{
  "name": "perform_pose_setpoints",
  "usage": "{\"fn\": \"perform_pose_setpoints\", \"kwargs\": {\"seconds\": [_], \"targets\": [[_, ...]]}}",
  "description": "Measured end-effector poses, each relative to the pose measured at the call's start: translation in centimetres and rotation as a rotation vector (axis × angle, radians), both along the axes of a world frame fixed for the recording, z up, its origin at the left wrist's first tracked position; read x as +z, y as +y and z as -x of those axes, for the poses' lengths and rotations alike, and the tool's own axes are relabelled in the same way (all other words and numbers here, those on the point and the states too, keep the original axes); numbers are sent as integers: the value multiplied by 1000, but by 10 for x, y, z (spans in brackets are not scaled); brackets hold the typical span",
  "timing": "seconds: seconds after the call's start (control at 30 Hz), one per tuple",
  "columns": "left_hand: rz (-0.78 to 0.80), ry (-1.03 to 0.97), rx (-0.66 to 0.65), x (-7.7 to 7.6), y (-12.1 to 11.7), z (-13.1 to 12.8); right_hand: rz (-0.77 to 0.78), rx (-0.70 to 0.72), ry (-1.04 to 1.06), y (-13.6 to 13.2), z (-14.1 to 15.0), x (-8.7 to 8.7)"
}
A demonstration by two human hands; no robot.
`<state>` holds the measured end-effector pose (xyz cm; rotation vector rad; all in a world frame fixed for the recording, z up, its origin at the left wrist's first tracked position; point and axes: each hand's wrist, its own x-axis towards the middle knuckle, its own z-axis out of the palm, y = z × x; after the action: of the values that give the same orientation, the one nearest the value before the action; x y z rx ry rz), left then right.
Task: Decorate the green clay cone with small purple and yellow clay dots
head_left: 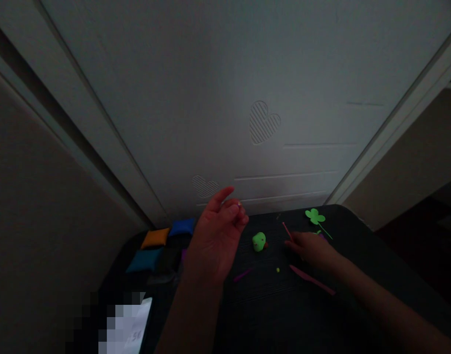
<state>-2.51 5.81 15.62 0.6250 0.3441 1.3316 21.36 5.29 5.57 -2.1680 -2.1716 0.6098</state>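
The left fingers (pixel 231 211) pinch a tiny piece (pixel 239 203) above the counter (pixel 262 305); the right fingers (pixel 294 245) close on a thin pink stick (pixel 287 231). A green figure (pixel 259 242) sits between them, a pink knife (pixel 311 279) near the right fingers.

Door (pixel 211 73) behind table (pixel 262 314). On table, from the person's side: packets (pixel 155 238) grouped back left; phone (pixel 139 329) before them; figurine (pixel 259 241) right of packets; pellet (pixel 278 270) before figurine, slightly right; knife (pixel 312 280) right of pellet; clover (pixel 314 217) back right, behind knife.
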Motion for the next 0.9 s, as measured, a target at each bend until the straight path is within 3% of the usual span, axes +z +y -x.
{"fn": "perform_pose_setpoints", "kwargs": {"seconds": [0.17, 0.3, 0.4, 0.53, 0.63, 0.67, 0.77, 0.9], "targets": [[3, -10, -36, 3, -5, -2, 42, -1, -59, 3, 4, -15], [20, -12, -73, 6, -10, -5, -8, -31, -44, 2, 9, -11], [16, 9, -77, 7, -13, -8, -146, -56, 5, -7, 17, 12], [-26, 36, -100, 5, -17, -13, -370, 0, 198, -33, 38, 68], [-36, 56, -127, 4, -21, -19, -679, 46, 582, -53, 57, 105], [-34, 66, -132, 4, -22, -21, -707, 70, 709, -57, 64, 112], [-24, 98, -141, 4, -25, -26, -686, 83, 942, -60, 77, 119], [-9, 114, -146, 3, -26, -29, -631, 71, 1078, -53, 81, 110]]}}
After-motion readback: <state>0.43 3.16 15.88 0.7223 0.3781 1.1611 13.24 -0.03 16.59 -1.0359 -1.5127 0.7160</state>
